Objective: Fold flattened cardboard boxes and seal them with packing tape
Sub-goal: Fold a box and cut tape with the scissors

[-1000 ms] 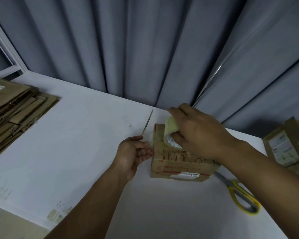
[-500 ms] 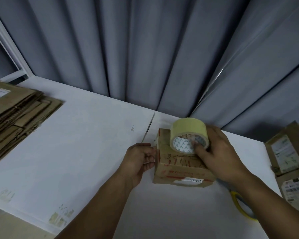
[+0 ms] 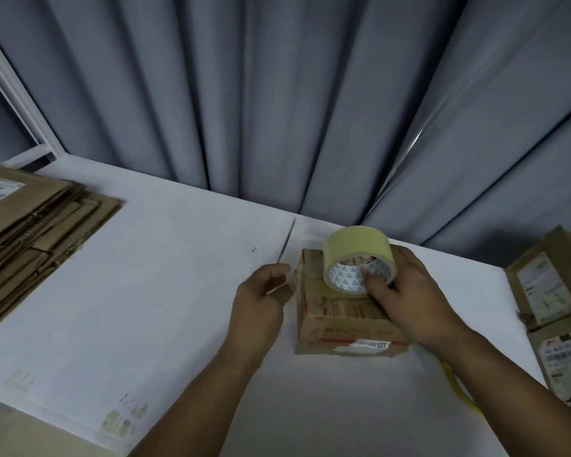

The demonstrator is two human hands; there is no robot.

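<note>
- A small cardboard box (image 3: 340, 319) with red print on its top and front is set on the white table (image 3: 152, 308), near the back edge, mid-view.
- A tape roll (image 3: 355, 250) is stood on edge on the box top, toward the far side, with the open core turned to the camera.
- The roll is gripped by the right hand (image 3: 409, 301): fingertips are hooked into the core and the palm is laid against the roll's right side.
- The left hand (image 3: 261, 298) is held just beside the box's left face with fingers curled; whether anything is pinched there cannot be told.
- A stack of flattened boxes (image 3: 37, 232) is laid at the table's left end, well apart from both hands.
- Labelled boxes (image 3: 548, 291) are set at the right edge of the view.
- Scissors (image 3: 455, 387) are mostly hidden under the right forearm; only part of a yellow handle is seen.
- A grey curtain (image 3: 277, 94) is hung behind the table.
</note>
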